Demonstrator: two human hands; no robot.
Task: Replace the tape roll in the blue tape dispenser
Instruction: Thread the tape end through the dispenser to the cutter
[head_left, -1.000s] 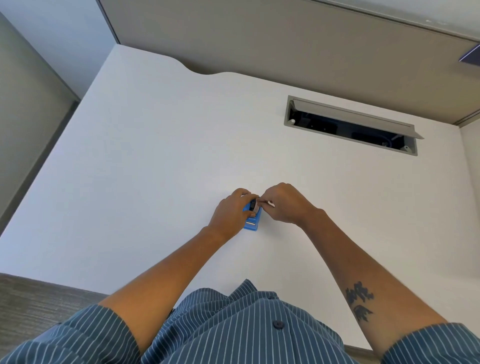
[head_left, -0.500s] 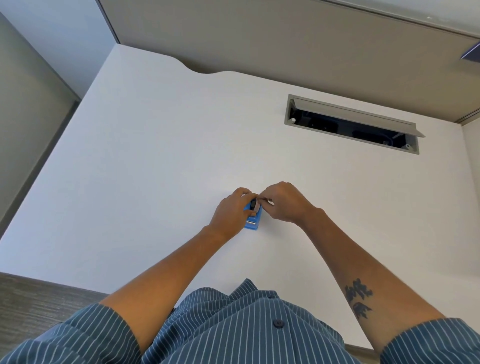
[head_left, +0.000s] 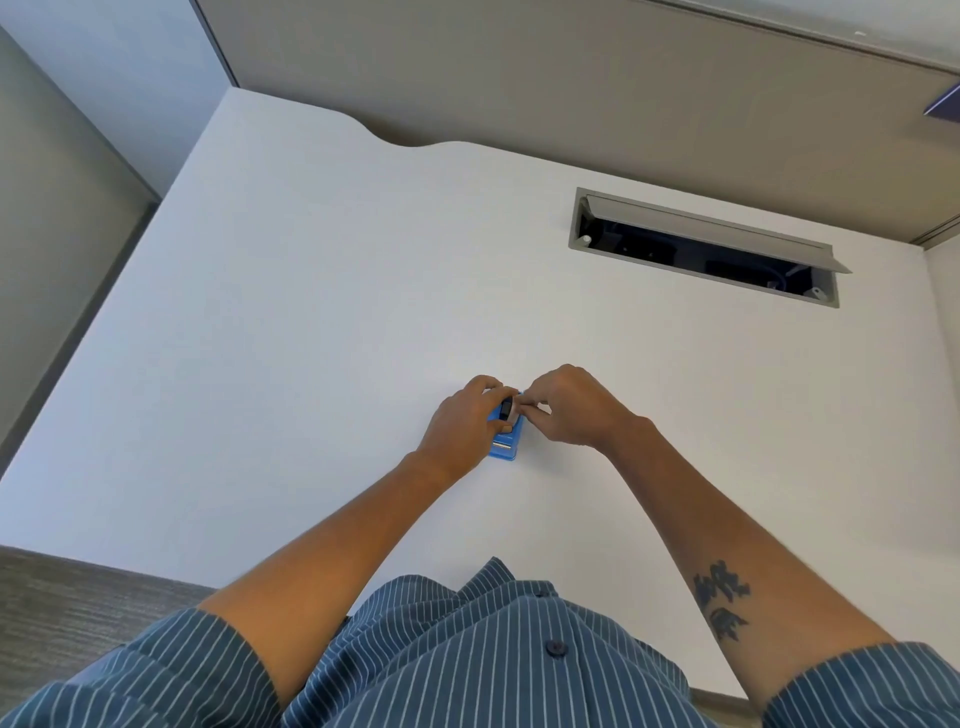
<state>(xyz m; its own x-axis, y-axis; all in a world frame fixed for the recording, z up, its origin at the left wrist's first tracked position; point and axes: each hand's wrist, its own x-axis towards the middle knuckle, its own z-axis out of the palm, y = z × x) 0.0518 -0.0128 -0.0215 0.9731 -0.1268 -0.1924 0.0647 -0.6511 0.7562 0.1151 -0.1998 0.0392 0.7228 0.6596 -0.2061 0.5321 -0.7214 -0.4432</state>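
While the blue tape dispenser (head_left: 505, 441) lies on the white desk (head_left: 311, 312), long axis running away from the person, the left hand (head_left: 462, 426) curls round its left side and the right hand (head_left: 569, 408) pinches the dark spool (head_left: 505, 409) at its far end. Both equally near.

Little has shifted: the white sliver that poked out at 3 o'clock of the right hand (head_left: 576, 408), by its thumb tip a second ago, no longer shows. That hand's fingertips (head_left: 525, 404) have curled in a touch tighter toward 9 o'clock, close against the small dark tape roll (head_left: 506, 408) at the 12 o'clock end of the blue tape dispenser (head_left: 505, 447). The view has also tipped slightly, so the open cable hatch (head_left: 701, 221) now sits a shade nearer 12 o'clock in the picture
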